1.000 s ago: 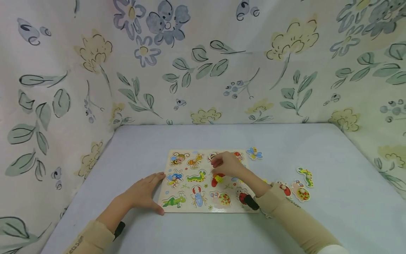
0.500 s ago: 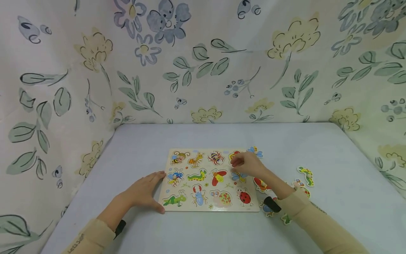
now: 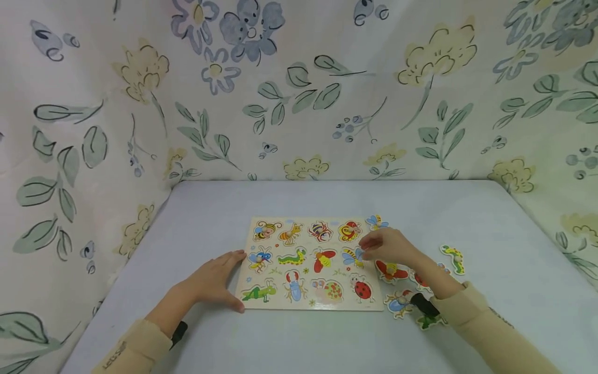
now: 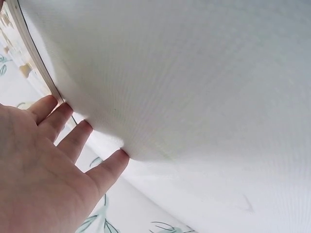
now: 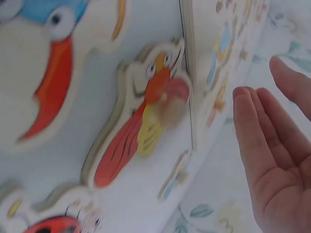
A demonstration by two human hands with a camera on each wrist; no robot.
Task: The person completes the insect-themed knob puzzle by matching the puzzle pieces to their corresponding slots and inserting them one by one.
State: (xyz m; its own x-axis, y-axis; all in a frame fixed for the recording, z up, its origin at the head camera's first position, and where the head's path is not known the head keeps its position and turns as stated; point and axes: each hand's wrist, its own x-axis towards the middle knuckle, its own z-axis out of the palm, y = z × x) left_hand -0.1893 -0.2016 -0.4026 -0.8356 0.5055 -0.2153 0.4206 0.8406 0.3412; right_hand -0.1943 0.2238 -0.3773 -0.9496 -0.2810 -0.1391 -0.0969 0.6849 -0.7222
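Note:
A wooden puzzle board [image 3: 345, 306] with several insect pictures lies on the table. My left hand [image 3: 212, 280] rests at its left edge, fingers spread and thumb near the front corner; in the left wrist view, the fingers [image 4: 109, 170] lie along the table by the board's side. Over the board's right edge hovers my right hand [image 3: 390, 246], near the blue-winged bee picture [image 3: 351, 257]. Its fingers [image 5: 250, 131] are relaxed with nothing between them in the right wrist view. Below that hand lies a red-winged insect piece [image 5: 116, 160] with a wooden knob.
Loose puzzle pieces lie right of the board: a blue-winged insect [image 3: 376, 222] at the back corner, a caterpillar [image 3: 453, 258], a blue beetle [image 3: 397, 304] and a green piece [image 3: 426, 322]. The right forearm partly covers others. A floral curtain [image 3: 280, 104] rises behind the table.
My right hand has moved rightward from over the middle of the board to its right edge, uncovering the spider and red-winged pictures. The left hand has stayed in place.

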